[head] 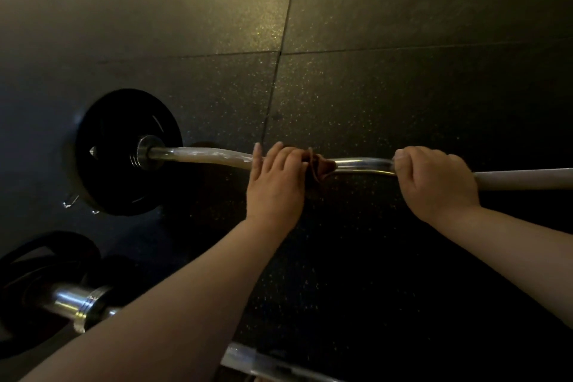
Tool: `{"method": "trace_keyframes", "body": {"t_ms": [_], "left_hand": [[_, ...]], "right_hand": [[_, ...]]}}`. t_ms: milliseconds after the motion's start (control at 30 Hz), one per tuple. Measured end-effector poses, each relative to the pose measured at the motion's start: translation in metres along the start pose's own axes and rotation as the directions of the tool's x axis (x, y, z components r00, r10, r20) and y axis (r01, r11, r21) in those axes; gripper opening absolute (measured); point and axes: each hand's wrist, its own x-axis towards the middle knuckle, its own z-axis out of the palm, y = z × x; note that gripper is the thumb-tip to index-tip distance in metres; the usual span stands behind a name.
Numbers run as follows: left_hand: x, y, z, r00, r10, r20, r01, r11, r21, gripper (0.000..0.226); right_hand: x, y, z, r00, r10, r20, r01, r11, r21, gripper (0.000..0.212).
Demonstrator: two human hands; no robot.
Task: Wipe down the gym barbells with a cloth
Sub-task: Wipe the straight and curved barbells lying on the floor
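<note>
A curved chrome barbell lies across the dark rubber floor, with a black weight plate on its left end. My left hand is wrapped over the bar near its middle and holds a brown cloth against it; the cloth bunches out to the right of my fingers. My right hand grips the bar farther right. Pale wrapped sections of the bar show left of my left hand and right of my right hand.
A second barbell with black plates lies at the lower left, close to my left forearm. Part of another bar shows at the bottom edge. Speckled black floor tiles stretch beyond the bar.
</note>
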Motion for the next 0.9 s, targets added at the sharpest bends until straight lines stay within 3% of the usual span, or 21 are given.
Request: {"method": "trace_keyframes", "body": {"t_ms": [67,133,200,267,333,400,500,633,733,900], "left_hand": [[-0.001,0.017,0.001,0.999,-0.037,0.0,0.036,0.992,-0.12,0.05],[0.001,0.036,0.005,0.999,0.032,0.006,-0.029,0.975,-0.219,0.051],[0.004,0.047,0.01,0.989,0.149,-0.008,-0.147,0.96,-0.24,0.05],[0.007,0.052,0.011,0.984,0.18,-0.018,-0.179,0.958,-0.224,0.048],[0.004,0.048,0.01,0.982,0.187,-0.028,-0.189,0.969,-0.158,0.046],[-0.001,0.033,0.008,0.987,0.154,-0.04,-0.157,0.985,-0.077,0.043],[-0.006,0.009,0.0,1.0,0.015,0.0,-0.015,1.0,-0.011,0.045],[-0.001,0.031,-0.001,0.994,-0.1,0.035,0.103,0.99,-0.097,0.055],[-0.003,0.045,0.008,1.0,-0.001,0.026,0.005,0.989,-0.147,0.057],[-0.007,0.031,0.022,0.989,0.096,-0.112,-0.113,0.981,-0.159,0.044]], "right_hand": [[-0.001,-0.002,0.0,1.0,0.006,-0.002,-0.006,1.0,-0.003,0.044],[0.001,-0.003,-0.007,0.998,0.0,0.065,0.0,1.0,-0.008,0.043],[0.006,-0.007,-0.017,0.975,-0.011,0.224,0.024,0.998,-0.055,0.04],[0.013,-0.013,-0.031,0.927,-0.012,0.375,0.08,0.983,-0.168,0.027],[0.019,-0.021,-0.037,0.899,0.046,0.435,0.053,0.975,-0.214,0.019],[0.023,-0.034,-0.036,0.899,0.099,0.427,0.014,0.967,-0.253,0.018],[0.023,-0.058,-0.02,0.94,0.041,0.338,0.054,0.962,-0.269,0.024],[0.021,-0.068,0.001,0.978,0.102,0.181,-0.1,0.995,-0.022,0.044],[0.014,-0.061,0.007,0.998,0.024,0.053,-0.021,0.999,-0.048,0.043],[0.012,-0.052,0.013,0.998,-0.052,0.027,0.053,0.996,-0.07,0.043]]}}
